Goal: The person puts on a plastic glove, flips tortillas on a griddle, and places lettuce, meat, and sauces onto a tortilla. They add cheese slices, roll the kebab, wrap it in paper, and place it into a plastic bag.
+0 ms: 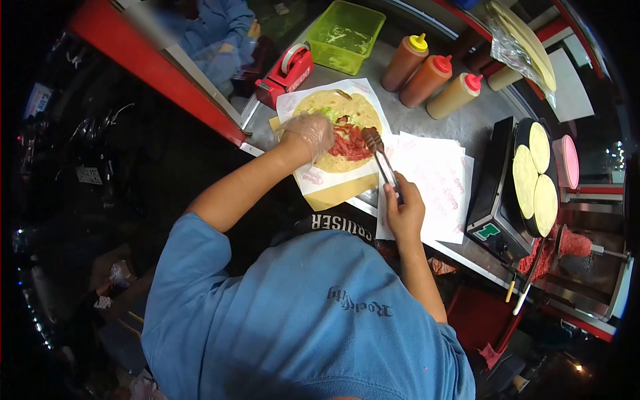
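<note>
A round tortilla [347,117] lies open on a printed paper sheet [320,183] on the metal counter. It carries red meat strips [350,143] and some green lettuce [331,113]. My left hand [308,133], in a clear plastic glove, rests on the tortilla's left edge beside the filling. My right hand [403,210] grips metal tongs [383,163]; their tips touch the meat on the tortilla.
A stack of paper sheets [440,183] lies to the right. Behind stand a green tub [345,37], a red tape dispenser [288,70] and three sauce bottles [427,77]. A black griddle [533,177] holds three tortillas. Another person in blue [220,33] sits beyond the counter.
</note>
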The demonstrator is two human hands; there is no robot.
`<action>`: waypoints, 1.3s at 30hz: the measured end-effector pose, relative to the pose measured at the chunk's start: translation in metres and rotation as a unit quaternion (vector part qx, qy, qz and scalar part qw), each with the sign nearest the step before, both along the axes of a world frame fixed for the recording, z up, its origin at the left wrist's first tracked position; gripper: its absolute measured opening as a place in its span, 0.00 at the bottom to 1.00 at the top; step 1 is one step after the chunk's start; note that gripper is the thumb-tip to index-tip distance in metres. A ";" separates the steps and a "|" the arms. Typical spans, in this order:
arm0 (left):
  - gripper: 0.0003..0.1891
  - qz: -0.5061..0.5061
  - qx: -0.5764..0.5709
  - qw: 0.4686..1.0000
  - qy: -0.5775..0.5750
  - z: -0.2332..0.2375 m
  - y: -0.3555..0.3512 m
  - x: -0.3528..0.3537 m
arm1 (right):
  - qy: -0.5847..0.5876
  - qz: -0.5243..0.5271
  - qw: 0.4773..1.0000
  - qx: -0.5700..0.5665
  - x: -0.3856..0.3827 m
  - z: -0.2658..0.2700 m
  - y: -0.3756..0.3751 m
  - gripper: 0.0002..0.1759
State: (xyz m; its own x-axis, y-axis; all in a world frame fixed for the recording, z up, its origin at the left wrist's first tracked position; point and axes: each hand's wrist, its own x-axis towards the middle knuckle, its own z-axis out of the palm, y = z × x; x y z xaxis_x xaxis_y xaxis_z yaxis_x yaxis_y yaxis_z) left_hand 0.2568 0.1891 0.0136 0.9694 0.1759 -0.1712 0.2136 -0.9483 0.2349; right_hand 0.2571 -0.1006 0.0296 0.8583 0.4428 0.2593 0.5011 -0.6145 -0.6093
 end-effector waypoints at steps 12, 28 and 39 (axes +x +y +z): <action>0.14 -0.039 0.082 0.977 0.190 0.034 -0.022 0.033 | 0.003 -0.042 0.997 0.066 -0.014 -0.014 -0.007 0.19; 0.14 0.096 -0.493 0.847 -0.173 -0.012 0.059 -0.023 | 0.039 0.002 0.996 0.075 0.001 -0.005 0.004 0.19; 0.13 -0.013 -0.232 0.972 0.017 0.021 0.028 -0.148 | 0.033 0.111 0.993 -0.033 0.021 0.007 0.021 0.19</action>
